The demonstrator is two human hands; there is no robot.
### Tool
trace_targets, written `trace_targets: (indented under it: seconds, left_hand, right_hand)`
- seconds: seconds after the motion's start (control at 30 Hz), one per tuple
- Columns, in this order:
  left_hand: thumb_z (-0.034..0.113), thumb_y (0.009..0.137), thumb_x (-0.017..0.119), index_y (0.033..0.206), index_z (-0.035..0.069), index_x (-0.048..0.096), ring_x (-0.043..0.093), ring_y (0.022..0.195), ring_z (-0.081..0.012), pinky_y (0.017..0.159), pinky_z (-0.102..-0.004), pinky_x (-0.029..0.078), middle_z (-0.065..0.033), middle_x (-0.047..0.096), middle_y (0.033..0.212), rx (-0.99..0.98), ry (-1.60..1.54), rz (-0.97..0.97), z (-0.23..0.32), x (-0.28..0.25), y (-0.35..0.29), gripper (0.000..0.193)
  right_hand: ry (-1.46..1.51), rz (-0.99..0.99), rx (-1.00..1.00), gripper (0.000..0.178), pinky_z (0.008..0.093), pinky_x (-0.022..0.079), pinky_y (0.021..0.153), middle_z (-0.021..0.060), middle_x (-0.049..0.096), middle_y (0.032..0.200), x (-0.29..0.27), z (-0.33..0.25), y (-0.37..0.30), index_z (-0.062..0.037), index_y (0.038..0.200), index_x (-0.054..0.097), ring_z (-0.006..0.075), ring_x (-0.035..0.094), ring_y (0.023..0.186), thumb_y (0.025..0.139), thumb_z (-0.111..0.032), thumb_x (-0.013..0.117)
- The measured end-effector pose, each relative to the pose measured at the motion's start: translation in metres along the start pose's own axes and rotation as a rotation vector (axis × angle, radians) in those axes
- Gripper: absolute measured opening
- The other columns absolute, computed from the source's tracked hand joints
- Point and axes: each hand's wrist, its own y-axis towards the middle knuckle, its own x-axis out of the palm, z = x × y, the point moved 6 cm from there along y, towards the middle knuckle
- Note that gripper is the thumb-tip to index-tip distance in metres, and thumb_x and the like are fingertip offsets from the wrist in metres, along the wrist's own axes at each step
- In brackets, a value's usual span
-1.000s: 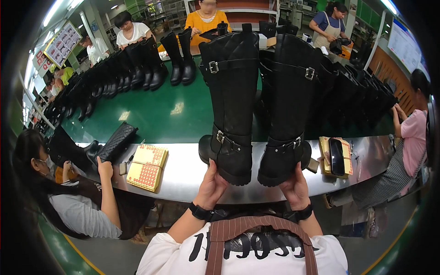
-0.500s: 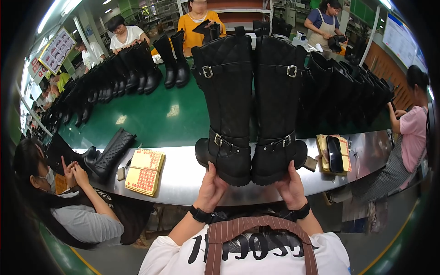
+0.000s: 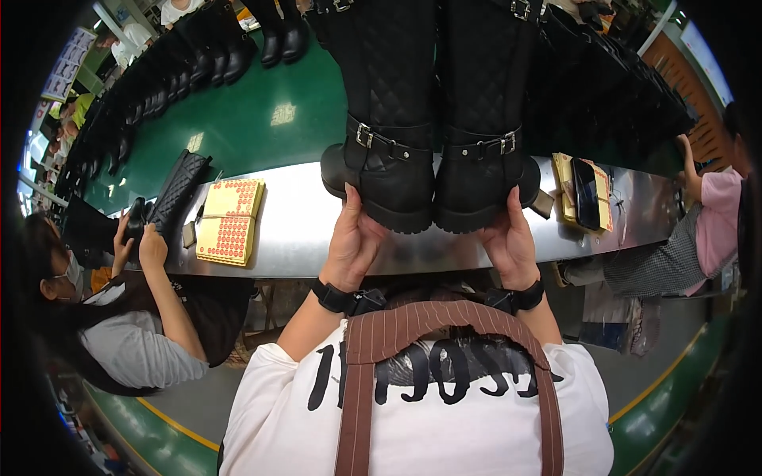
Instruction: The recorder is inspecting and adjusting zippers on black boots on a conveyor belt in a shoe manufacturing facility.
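Two tall black boots with quilted shafts and buckled ankle straps stand upright side by side in front of me, heels toward me and toes turned outward. My left hand (image 3: 353, 244) grips the left boot (image 3: 389, 178) low at its sole, with the thumb up along the side. In the same way my right hand (image 3: 509, 244) is closed on the sole edge of the right boot (image 3: 486, 178). The fingers are partly hidden under the soles. The tops of both shafts run out of the picture.
The metal table edge (image 3: 294, 190) borders a green tabletop (image 3: 238, 127). Yellow card stacks (image 3: 230, 222) lie left and right, the right one under a black phone (image 3: 586, 194). Rows of black boots (image 3: 190, 51) stand behind. Co-workers sit at both sides; the left one handles a quilted boot (image 3: 178, 190).
The view has tipped downward, so the boots and table sit higher in the picture. My grip looks the same. The left co-worker's hands have come down onto a boot.
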Motion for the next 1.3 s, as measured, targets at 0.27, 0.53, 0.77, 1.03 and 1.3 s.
trace_targets:
  seconds: [0.27, 0.53, 0.77, 1.03, 1.3]
  left_hand:
    - [0.047, 0.098, 0.041, 0.147, 0.01, 0.026, 0.039, 0.135, -0.0264, 0.113, -0.0439, 0.03, -0.011, 0.038, 0.148, -0.05, -0.03, -0.019, -0.007, -0.013, 0.002, 0.063]
    - [0.037, 0.094, 0.052, 0.14, 0.007, 0.039, 0.048, 0.125, -0.026, 0.107, -0.0391, 0.037, -0.015, 0.047, 0.138, -0.057, 0.057, -0.118, -0.006, 0.01, 0.009, 0.057]
    - [0.046, 0.097, 0.036, 0.136, 0.01, 0.048, 0.054, 0.121, -0.0241, 0.108, -0.0401, 0.038, -0.0129, 0.053, 0.134, 0.255, 0.944, -0.153, 0.021, 0.049, -0.01, 0.055]
    - [0.034, 0.098, 0.038, 0.134, 0.008, 0.049, 0.061, 0.112, -0.0234, 0.101, -0.0403, 0.047, -0.0147, 0.059, 0.127, -0.352, 0.041, -0.264, -0.012, 0.019, 0.01, 0.046]
    - [0.024, 0.096, 0.04, 0.125, -0.001, 0.054, 0.065, 0.104, -0.0272, 0.096, -0.0395, 0.052, -0.0192, 0.06, 0.123, -0.862, -0.499, -0.333, -0.038, -0.002, 0.001, 0.041]
  right_hand:
    - [-0.008, -0.111, 0.059, 0.059, 0.044, 0.039, 0.105, 0.01, 0.047, 0.141, -0.006, 0.006, 0.002, -0.0083, 0.141, 0.039, 0.0263, 0.048, 0.127, 0.097, -0.047, 0.048]
    - [-0.435, -0.334, -0.135, 0.09, 0.0434, 0.026, 0.112, 0.0129, 0.029, 0.152, 0.004, 0.026, 0.017, -0.0048, 0.151, 0.013, 0.0262, 0.028, 0.14, 0.088, -0.043, 0.065]
    - [-1.174, -0.245, -1.033, 0.128, 0.0517, 0.02, 0.113, 0.0169, 0.021, 0.154, 0.071, -0.112, -0.025, -0.0021, 0.15, 0.015, 0.0313, 0.024, 0.142, 0.054, -0.041, 0.09]
    - [-1.698, -0.704, -1.174, 0.118, 0.0454, 0.025, 0.113, 0.0241, 0.03, 0.149, 0.212, -0.215, -0.059, 0.0027, 0.145, 0.028, 0.0386, 0.031, 0.138, 0.052, -0.036, 0.09]
    - [-1.904, -0.906, -0.981, 0.112, 0.037, 0.045, 0.087, 0.0129, 0.057, 0.107, 0.252, -0.192, -0.058, -0.004, 0.145, 0.034, 0.0288, 0.055, 0.098, 0.045, -0.017, 0.084]
